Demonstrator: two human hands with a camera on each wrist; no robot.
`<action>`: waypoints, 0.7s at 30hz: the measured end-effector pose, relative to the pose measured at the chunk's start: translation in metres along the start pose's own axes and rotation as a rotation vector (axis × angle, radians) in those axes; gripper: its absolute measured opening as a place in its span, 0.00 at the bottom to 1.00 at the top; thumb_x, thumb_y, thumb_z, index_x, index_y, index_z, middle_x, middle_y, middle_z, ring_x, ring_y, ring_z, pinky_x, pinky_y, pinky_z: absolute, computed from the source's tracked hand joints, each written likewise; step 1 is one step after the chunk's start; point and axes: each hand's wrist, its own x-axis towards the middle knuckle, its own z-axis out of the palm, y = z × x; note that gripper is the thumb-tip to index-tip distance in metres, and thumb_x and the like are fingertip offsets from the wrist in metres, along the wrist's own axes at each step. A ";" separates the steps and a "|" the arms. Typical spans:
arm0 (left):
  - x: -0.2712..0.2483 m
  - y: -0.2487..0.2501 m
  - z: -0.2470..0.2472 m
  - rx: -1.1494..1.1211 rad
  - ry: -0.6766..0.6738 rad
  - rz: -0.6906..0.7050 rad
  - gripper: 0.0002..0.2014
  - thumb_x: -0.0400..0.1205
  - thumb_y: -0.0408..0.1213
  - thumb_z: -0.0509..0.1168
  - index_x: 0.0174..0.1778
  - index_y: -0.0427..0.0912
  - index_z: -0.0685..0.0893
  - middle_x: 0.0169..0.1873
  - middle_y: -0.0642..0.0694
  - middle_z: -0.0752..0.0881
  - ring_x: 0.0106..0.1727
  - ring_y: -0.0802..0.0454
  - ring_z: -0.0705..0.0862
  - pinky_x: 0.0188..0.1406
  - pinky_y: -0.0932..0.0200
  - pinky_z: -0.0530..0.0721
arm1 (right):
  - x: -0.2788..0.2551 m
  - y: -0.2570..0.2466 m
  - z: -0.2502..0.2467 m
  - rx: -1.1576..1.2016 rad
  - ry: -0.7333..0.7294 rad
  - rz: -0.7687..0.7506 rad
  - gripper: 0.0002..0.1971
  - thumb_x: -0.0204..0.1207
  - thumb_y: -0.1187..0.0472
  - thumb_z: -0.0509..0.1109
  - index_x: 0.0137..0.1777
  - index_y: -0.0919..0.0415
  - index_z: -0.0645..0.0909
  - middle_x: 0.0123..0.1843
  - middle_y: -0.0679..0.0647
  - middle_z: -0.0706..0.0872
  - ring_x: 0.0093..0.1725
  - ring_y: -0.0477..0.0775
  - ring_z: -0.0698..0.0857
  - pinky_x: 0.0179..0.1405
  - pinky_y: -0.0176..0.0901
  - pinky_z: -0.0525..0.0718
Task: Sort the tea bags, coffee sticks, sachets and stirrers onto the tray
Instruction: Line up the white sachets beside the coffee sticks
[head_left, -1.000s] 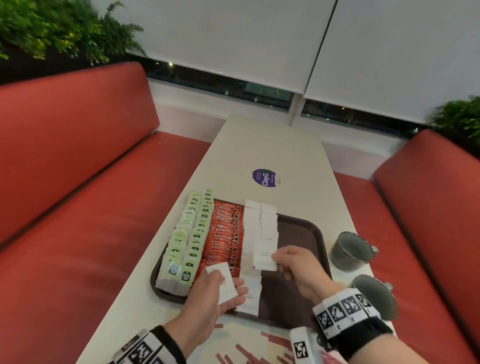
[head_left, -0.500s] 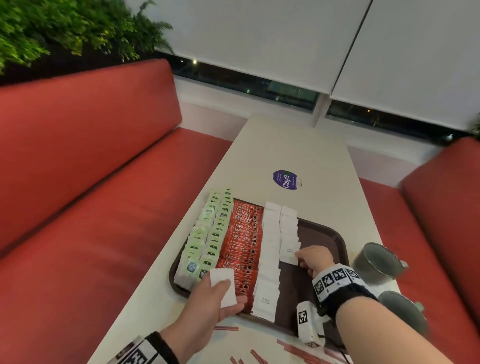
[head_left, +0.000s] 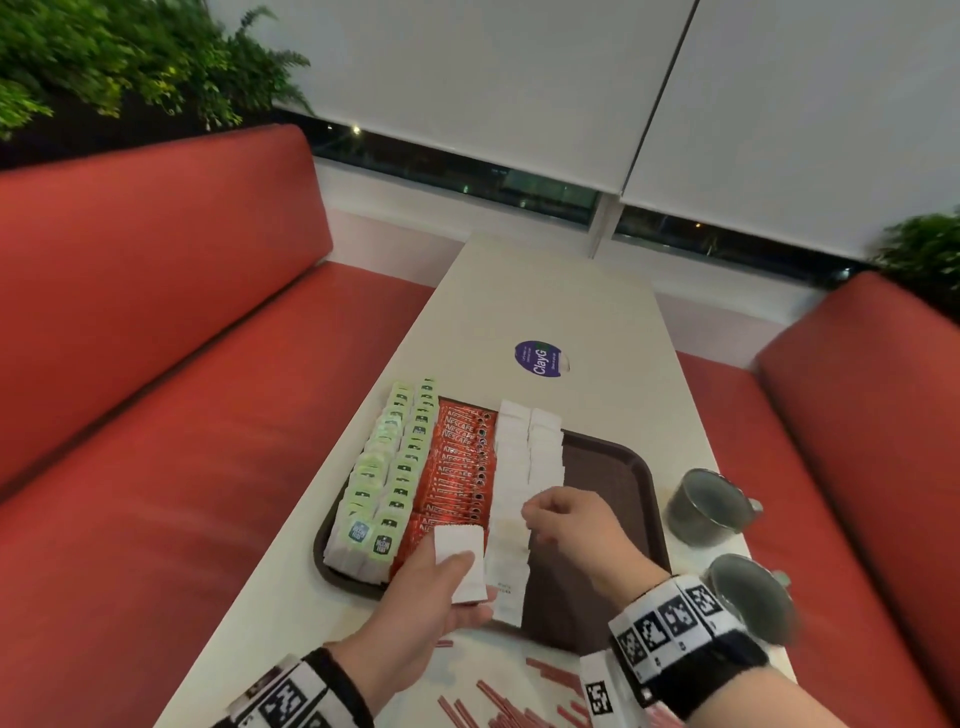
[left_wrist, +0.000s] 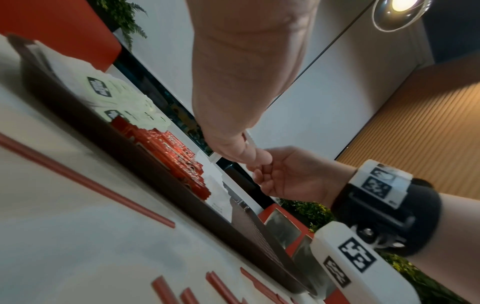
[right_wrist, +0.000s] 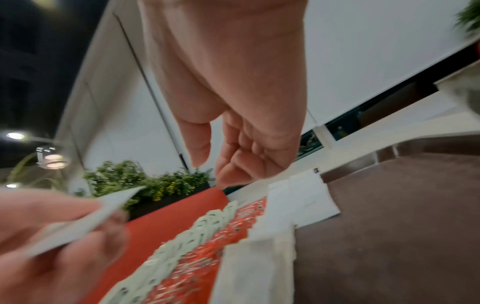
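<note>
The left hand grips a small stack of white sachets between thumb and fingers, above the near edge of the brown tray. The right hand hovers empty over the tray's sachet rows, fingers loosely curled. The risk: a clumsy pull could fan the stack and drop sachets onto the coffee sticks or tea bags. Red stirrers lie unsorted on the tabletop.
</note>
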 end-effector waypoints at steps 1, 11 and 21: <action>-0.002 0.001 0.004 0.016 -0.014 0.018 0.12 0.86 0.33 0.58 0.64 0.50 0.75 0.55 0.40 0.85 0.51 0.41 0.87 0.44 0.49 0.89 | -0.011 -0.004 0.004 0.006 -0.059 -0.018 0.04 0.77 0.59 0.72 0.45 0.59 0.87 0.43 0.52 0.89 0.39 0.45 0.85 0.32 0.29 0.78; -0.010 0.005 0.028 0.168 -0.075 0.136 0.09 0.86 0.35 0.58 0.58 0.54 0.78 0.53 0.50 0.86 0.52 0.51 0.85 0.44 0.55 0.85 | -0.041 0.005 0.009 0.237 -0.087 -0.042 0.10 0.76 0.67 0.72 0.34 0.59 0.81 0.30 0.52 0.80 0.26 0.42 0.78 0.26 0.29 0.73; -0.009 -0.011 -0.017 0.131 0.089 0.070 0.04 0.84 0.31 0.62 0.48 0.43 0.80 0.49 0.41 0.84 0.46 0.47 0.83 0.36 0.55 0.81 | 0.049 0.050 -0.022 0.017 0.199 0.237 0.14 0.78 0.67 0.66 0.31 0.55 0.76 0.29 0.51 0.79 0.27 0.47 0.74 0.25 0.36 0.71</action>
